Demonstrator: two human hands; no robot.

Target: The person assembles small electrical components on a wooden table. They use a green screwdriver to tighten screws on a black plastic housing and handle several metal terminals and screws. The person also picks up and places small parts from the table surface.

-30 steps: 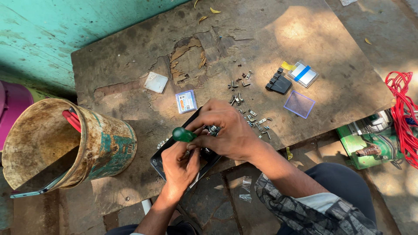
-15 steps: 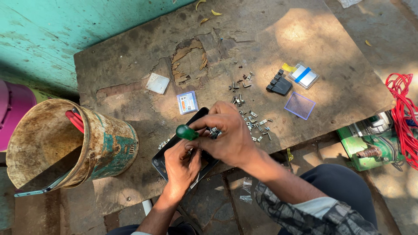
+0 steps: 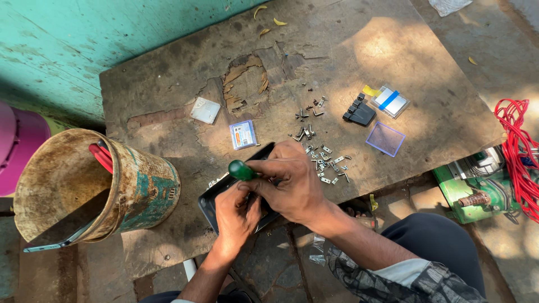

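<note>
A dark opened phone [image 3: 216, 197] lies at the front edge of a worn wooden table [image 3: 348, 50]. My right hand [image 3: 292, 185] grips a screwdriver with a green handle [image 3: 241, 170], its tip pointing down into the phone. My left hand [image 3: 236, 216] holds the phone's near edge from below, fingers curled around it. The screwdriver's tip and most of the phone are hidden under both hands.
Several small screws and metal brackets [image 3: 325, 165] lie right of my hands. A blue card [image 3: 243, 134], white square [image 3: 205, 110], black part [image 3: 359, 114], clear boxes [image 3: 391, 102] and a purple square [image 3: 385, 138] sit on the table. A rusty bucket [image 3: 84, 185] stands left; red wires [image 3: 519, 151] right.
The hands stay on the phone and screwdriver. The screwdriver handle has shifted slightly; the view itself has drifted a little.
</note>
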